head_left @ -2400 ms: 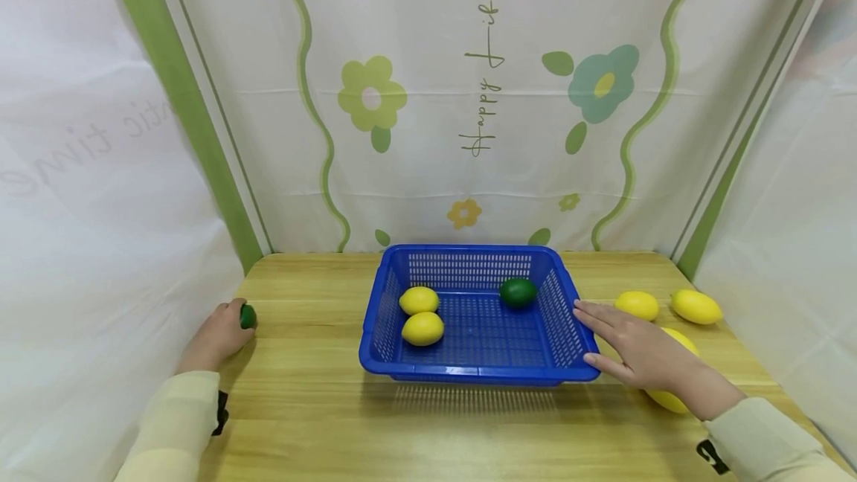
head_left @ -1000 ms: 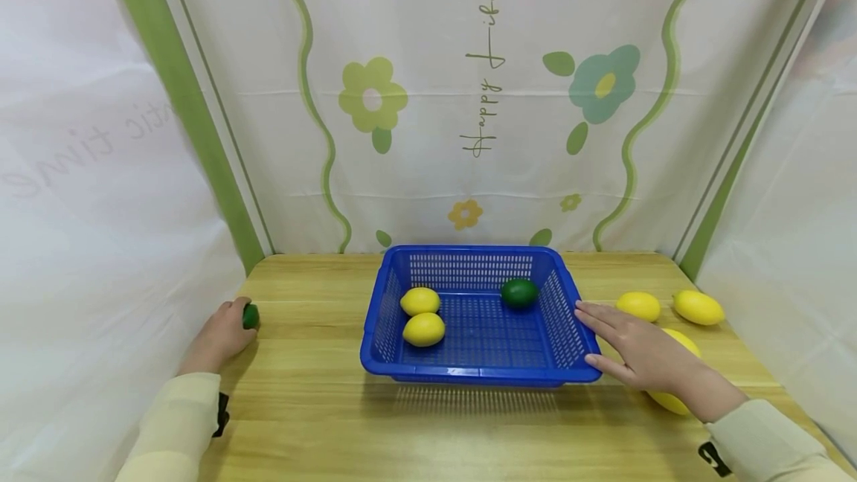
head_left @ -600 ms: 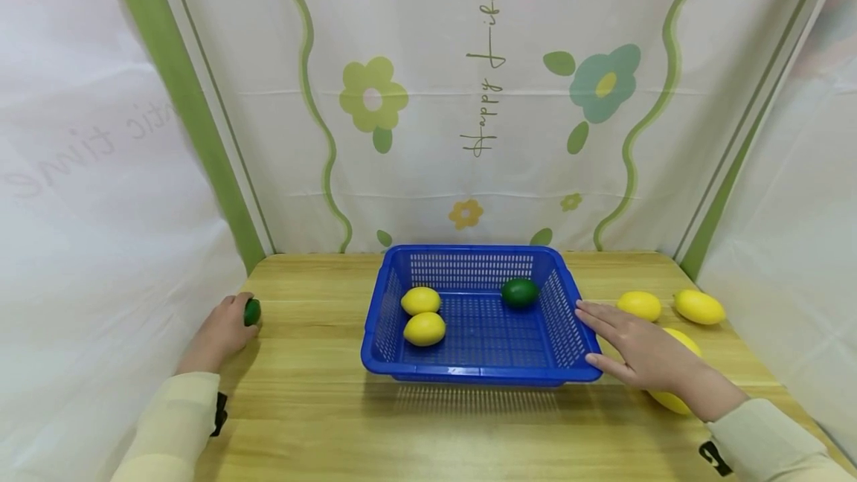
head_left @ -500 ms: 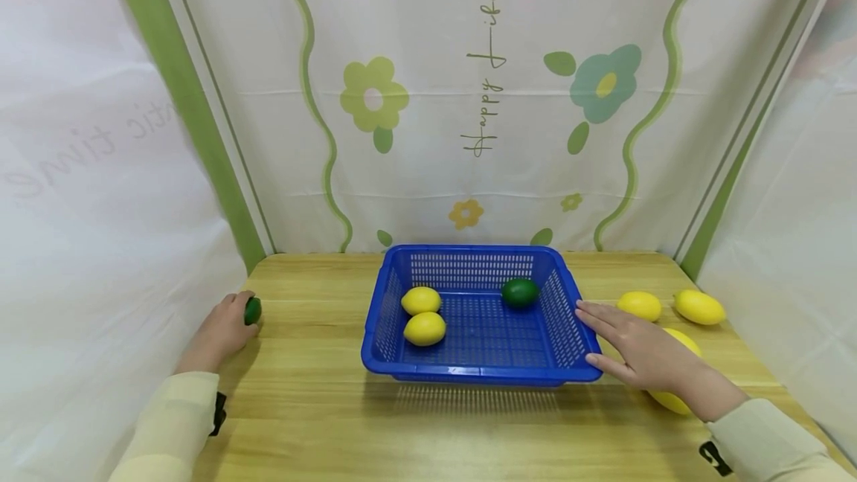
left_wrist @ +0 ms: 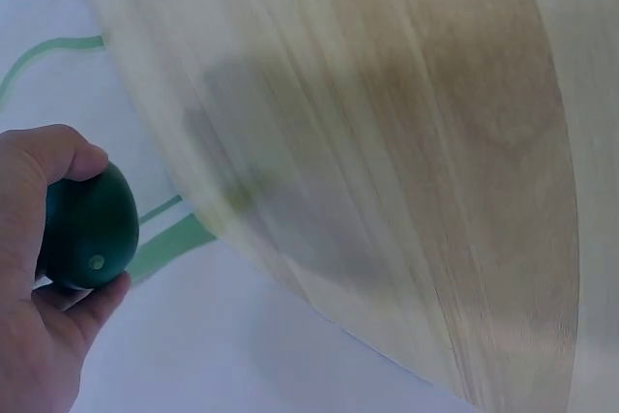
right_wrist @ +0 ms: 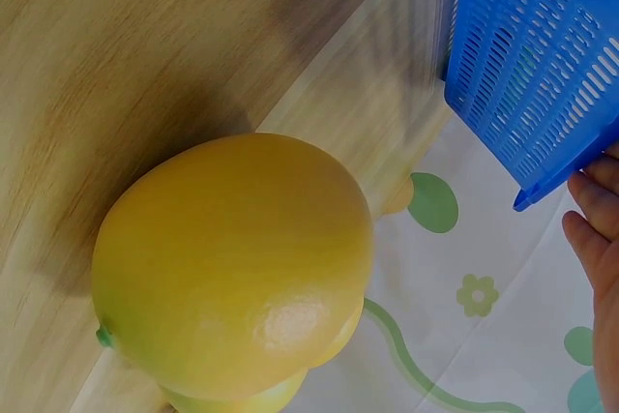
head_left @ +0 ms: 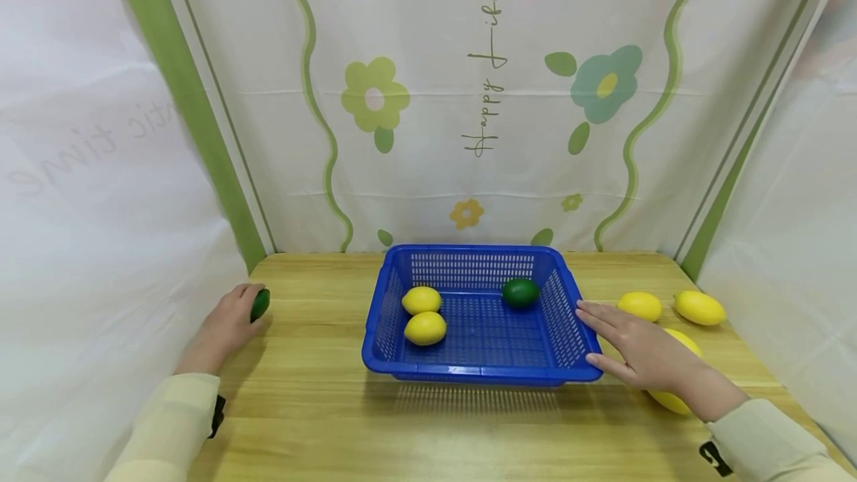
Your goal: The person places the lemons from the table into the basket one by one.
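At the table's left side my left hand [head_left: 228,322] holds a smooth dark green fruit [left_wrist: 97,224] between thumb and fingers; whether it is a lime or an avocado I cannot tell. My right hand [head_left: 639,344] lies with fairly straight fingers against the right rim of the blue plastic basket [head_left: 478,373]. Inside the basket, two lemons [head_left: 425,329] touch each other at the left, and a second dark green fruit [head_left: 520,293] sits at the back right. Beneath the right hand is a large yellow fruit [right_wrist: 232,258] with a green stem end, partly hidden in the head view.
To the right of the basket lie two more lemons, a nearer lemon [head_left: 638,305] and a farther lemon [head_left: 699,307]. A wooden table [head_left: 321,407] carries everything. Flower-patterned white curtains [head_left: 422,169] close in its back and sides.
My left hand has shifted right and slightly away from me, carrying the dark green fruit. The right hand, the basket and the other fruit stay in place.
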`<state>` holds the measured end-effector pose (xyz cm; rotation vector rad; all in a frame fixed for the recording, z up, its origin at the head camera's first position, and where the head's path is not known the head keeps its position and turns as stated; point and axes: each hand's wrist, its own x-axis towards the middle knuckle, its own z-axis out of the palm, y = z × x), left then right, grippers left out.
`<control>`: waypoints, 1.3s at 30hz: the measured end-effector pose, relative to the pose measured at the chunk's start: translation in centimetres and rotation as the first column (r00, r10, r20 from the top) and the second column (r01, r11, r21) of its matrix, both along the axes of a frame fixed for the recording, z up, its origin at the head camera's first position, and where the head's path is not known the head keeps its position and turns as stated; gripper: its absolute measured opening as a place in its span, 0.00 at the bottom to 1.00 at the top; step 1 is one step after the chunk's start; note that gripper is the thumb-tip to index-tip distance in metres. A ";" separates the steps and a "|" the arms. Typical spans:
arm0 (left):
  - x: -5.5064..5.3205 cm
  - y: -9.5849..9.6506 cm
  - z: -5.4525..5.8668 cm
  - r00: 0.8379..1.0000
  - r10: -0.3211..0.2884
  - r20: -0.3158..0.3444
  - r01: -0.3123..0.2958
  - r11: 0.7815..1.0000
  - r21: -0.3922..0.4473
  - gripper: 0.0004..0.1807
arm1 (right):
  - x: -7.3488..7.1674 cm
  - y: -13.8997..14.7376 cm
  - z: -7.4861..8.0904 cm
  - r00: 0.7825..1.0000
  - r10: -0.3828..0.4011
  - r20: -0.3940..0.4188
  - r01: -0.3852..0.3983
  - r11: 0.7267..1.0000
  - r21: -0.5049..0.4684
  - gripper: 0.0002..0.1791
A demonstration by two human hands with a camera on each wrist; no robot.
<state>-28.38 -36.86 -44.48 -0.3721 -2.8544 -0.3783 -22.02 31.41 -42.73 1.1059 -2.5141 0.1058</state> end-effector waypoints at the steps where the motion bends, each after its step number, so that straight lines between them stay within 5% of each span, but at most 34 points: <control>1: 0.0 0.1 0.0 1.000 -0.012 -0.025 0.012 1.000 -0.011 0.36 | 0.0 0.0 0.0 1.000 0.000 0.000 0.000 1.000 -0.001 0.35; 6: -0.1 0.4 0.0 0.984 -0.086 -0.159 0.075 0.994 -0.078 0.35 | -0.1 0.0 -0.1 1.000 0.000 0.002 0.000 1.000 -0.001 0.35; 10: -0.2 0.7 -0.1 0.953 -0.151 -0.263 0.120 0.984 -0.129 0.35 | -0.1 0.0 -0.2 1.000 0.004 -0.002 -0.004 1.000 -0.001 0.35; 17: -1.0 1.1 0.0 0.864 -0.267 -0.426 0.204 0.961 -0.189 0.35 | -0.1 0.1 -0.2 1.000 -0.005 -0.003 0.005 1.000 0.002 0.35; 26: -1.4 1.9 0.5 0.741 -0.385 -0.550 0.278 0.921 -0.272 0.31 | -0.1 0.1 -0.2 1.000 -0.006 -0.003 0.006 1.000 0.005 0.36; 39: -1.5 3.6 1.6 0.673 -0.461 -0.578 0.324 0.887 -0.329 0.31 | 0.0 0.1 -0.2 1.000 -0.010 -0.002 0.010 1.000 0.008 0.35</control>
